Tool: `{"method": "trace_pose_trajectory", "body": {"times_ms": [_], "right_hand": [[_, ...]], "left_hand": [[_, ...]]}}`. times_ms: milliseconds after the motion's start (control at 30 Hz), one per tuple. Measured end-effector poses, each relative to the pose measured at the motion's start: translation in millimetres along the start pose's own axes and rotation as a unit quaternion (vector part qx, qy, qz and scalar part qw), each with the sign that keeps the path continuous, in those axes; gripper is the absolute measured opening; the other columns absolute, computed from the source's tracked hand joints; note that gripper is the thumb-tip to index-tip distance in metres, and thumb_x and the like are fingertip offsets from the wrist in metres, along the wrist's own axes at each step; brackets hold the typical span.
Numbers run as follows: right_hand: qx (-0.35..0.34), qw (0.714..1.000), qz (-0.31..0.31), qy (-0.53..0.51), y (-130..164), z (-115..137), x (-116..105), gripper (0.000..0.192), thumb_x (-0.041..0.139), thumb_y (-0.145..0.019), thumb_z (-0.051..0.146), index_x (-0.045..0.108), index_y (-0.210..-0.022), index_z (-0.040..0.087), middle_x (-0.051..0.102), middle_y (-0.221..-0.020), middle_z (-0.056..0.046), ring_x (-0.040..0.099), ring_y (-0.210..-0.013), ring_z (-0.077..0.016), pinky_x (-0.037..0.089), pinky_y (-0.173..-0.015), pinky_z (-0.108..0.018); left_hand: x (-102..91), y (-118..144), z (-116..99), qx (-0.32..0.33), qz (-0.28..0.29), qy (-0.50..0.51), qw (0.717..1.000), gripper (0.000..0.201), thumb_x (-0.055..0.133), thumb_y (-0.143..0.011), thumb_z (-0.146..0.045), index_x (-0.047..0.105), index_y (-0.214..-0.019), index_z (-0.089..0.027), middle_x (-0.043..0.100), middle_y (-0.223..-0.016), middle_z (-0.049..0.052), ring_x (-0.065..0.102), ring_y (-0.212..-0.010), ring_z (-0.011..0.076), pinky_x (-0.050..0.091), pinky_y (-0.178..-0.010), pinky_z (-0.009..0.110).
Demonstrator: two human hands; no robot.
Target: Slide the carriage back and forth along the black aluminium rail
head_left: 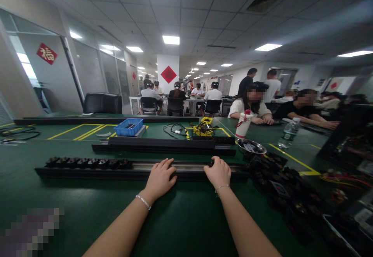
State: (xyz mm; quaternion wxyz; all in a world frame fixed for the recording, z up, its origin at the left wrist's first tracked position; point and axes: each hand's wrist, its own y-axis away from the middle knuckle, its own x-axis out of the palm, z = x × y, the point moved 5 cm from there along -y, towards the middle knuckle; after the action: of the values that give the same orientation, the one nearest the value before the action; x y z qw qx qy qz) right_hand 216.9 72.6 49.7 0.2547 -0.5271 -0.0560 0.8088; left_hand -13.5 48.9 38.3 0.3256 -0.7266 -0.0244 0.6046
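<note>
A long black rail [96,173] with a pale metal channel lies across the table in front of me. Several small black blocks [84,163] sit in a row along its left part. My left hand [160,177] rests over the middle of this rail, fingers stretched out and thumb apart, holding nothing visible. Farther right, my right hand [219,171] is at the channel with its fingers curled together; a small dark bit shows at the fingertips, but I cannot make it out. A heap of loose black parts [279,183] lies beside the rail's right end.
Behind the rail lies a second black rail [163,144]. Beyond are a blue bin [128,128], a yellow basket [206,127] and cables [175,129]. A metal dish [259,148], white cup [243,127] and water bottle [289,133] stand right, near seated people.
</note>
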Motion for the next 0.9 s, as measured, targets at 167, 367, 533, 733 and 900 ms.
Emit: {"method": "trace_pose_trajectory", "body": {"times_ms": [167, 367, 533, 733, 900], "right_hand": [[-0.004, 1.0, 0.009, -0.004, -2.3, -2.5, -0.9, 0.039, 0.05, -0.069, 0.026, 0.056, -0.107, 0.018, 0.061, -0.104, -0.009, 0.051, -0.104, -0.0254, 0.031, -0.092, -0.037], [-0.005, 1.0, 0.009, -0.01, -1.7, -3.6, -1.2, 0.045, 0.049, -0.07, 0.026, 0.053, -0.115, 0.02, 0.057, -0.114, -0.01, 0.048, -0.109, -0.0257, 0.032, -0.093, -0.037], [0.003, 0.999, 0.026, -0.018, -3.2, -6.4, -1.9, 0.047, 0.048, -0.071, 0.024, 0.051, -0.117, 0.02, 0.053, -0.119, -0.011, 0.049, -0.108, -0.0246, 0.036, -0.089, -0.035], [-0.011, 0.999, 0.041, 0.002, -6.1, -9.6, -2.8, 0.044, 0.046, -0.072, 0.026, 0.053, -0.115, 0.019, 0.055, -0.117, -0.01, 0.048, -0.109, -0.0245, 0.038, -0.087, -0.035], [-0.015, 1.0, 0.021, 0.017, -7.1, -12.6, -1.0, 0.044, 0.046, -0.072, 0.028, 0.054, -0.114, 0.02, 0.055, -0.118, -0.008, 0.046, -0.112, -0.0239, 0.031, -0.096, -0.04]], "left_hand": [[-1.1, 0.1, -0.7, 0.001, 0.002, -0.005, 1.0, 0.021, 0.051, -0.079, -0.034, 0.062, -0.095, -0.028, 0.051, -0.132, 0.003, 0.043, -0.124, 0.0252, 0.037, -0.097, 0.045], [-2.0, 0.3, -0.8, 0.001, 0.008, -0.009, 1.0, 0.021, 0.05, -0.079, -0.034, 0.061, -0.096, -0.028, 0.051, -0.133, 0.004, 0.042, -0.124, 0.0251, 0.037, -0.097, 0.044], [-0.4, 0.3, 0.2, 0.001, 0.002, -0.004, 1.0, 0.02, 0.052, -0.078, -0.034, 0.062, -0.095, -0.028, 0.051, -0.132, 0.004, 0.043, -0.124, 0.0256, 0.037, -0.097, 0.045], [2.5, -0.2, 0.8, 0.002, -0.004, 0.001, 1.0, 0.02, 0.053, -0.078, -0.033, 0.062, -0.095, -0.028, 0.052, -0.132, 0.003, 0.043, -0.123, 0.0251, 0.037, -0.096, 0.044], [2.8, 0.6, 1.4, -0.002, -0.006, 0.006, 1.0, 0.02, 0.053, -0.078, -0.034, 0.062, -0.095, -0.028, 0.052, -0.132, 0.003, 0.043, -0.123, 0.025, 0.036, -0.097, 0.044]]}}
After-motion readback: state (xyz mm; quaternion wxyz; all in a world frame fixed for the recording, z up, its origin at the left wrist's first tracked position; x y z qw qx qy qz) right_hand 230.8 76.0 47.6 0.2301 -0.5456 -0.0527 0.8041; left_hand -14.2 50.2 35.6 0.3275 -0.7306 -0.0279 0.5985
